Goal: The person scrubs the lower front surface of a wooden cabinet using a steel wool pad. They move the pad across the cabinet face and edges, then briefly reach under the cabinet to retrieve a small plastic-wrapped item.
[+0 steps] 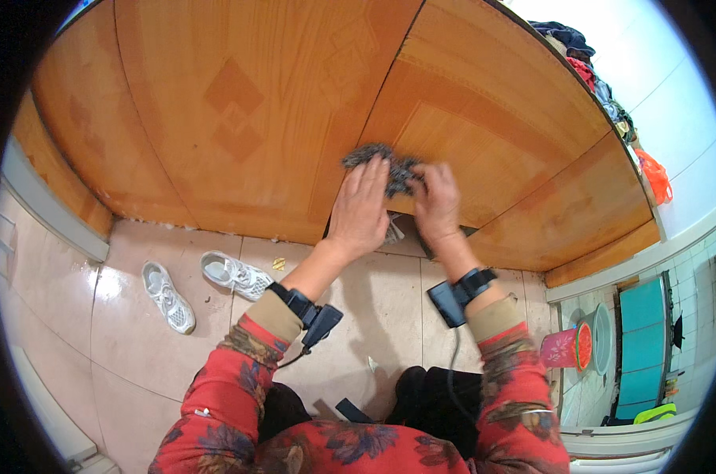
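A dark grey, fuzzy cloth [400, 175] is bunched against the orange wood-patterned cabinet front [287, 118], low down near a vertical seam. My left hand [361, 204] lies on the cloth with its fingers extended and pressed flat. At the cloth's right side, my right hand [438, 201] grips its edge between bent fingers; this hand is slightly blurred. Just below the hands is a dark gap at the cabinet's base, where a pale crumpled item [395, 230] partly shows. Black devices are strapped to both wrists.
White sneakers [168, 297] stand on the tiled floor at the left. Clothes [595, 83] and a red plastic bag [654, 176] lie along the cabinet's top edge. Beyond the doorway at the right are a pink bucket [559, 348] and a pale green basin [601, 340].
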A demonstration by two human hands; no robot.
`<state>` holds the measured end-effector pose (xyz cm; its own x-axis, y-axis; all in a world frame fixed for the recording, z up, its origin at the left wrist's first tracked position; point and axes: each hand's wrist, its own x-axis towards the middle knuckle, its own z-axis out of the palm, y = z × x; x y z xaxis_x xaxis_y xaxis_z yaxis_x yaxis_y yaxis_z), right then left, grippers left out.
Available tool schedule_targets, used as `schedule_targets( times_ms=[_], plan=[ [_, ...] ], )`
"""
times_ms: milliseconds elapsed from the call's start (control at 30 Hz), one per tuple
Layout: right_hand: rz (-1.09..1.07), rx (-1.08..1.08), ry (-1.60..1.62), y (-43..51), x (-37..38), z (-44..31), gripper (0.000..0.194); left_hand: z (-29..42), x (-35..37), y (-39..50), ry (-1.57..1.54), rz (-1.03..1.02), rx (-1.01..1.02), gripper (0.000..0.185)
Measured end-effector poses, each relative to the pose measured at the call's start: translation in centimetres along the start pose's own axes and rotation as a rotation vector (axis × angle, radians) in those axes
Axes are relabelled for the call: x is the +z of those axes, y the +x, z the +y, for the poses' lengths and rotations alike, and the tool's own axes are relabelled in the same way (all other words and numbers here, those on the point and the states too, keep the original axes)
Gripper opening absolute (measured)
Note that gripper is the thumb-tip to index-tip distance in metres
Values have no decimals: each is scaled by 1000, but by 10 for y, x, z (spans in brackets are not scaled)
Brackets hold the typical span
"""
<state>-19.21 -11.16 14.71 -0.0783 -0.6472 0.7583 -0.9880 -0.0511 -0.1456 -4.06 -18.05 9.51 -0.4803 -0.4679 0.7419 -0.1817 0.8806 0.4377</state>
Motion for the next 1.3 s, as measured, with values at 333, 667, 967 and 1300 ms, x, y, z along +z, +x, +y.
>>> schedule_targets(
  times_ms=[333,667,967,1300],
  plan=[
    [119,544,356,-126,72,-59,21,-33,21,-71,-228,-90,-335,66],
    [85,344,418,-116,56,-58,21,-16,33,-95,-992,-36,-1031,31],
    [111,269,537,-107,47,-72,21,-8,19,-74,-925,339,-1082,14],
    [151,540,1005,-92,43,-48,16,-11,-29,-48,-1648,-52,-1244,25]
  ],
)
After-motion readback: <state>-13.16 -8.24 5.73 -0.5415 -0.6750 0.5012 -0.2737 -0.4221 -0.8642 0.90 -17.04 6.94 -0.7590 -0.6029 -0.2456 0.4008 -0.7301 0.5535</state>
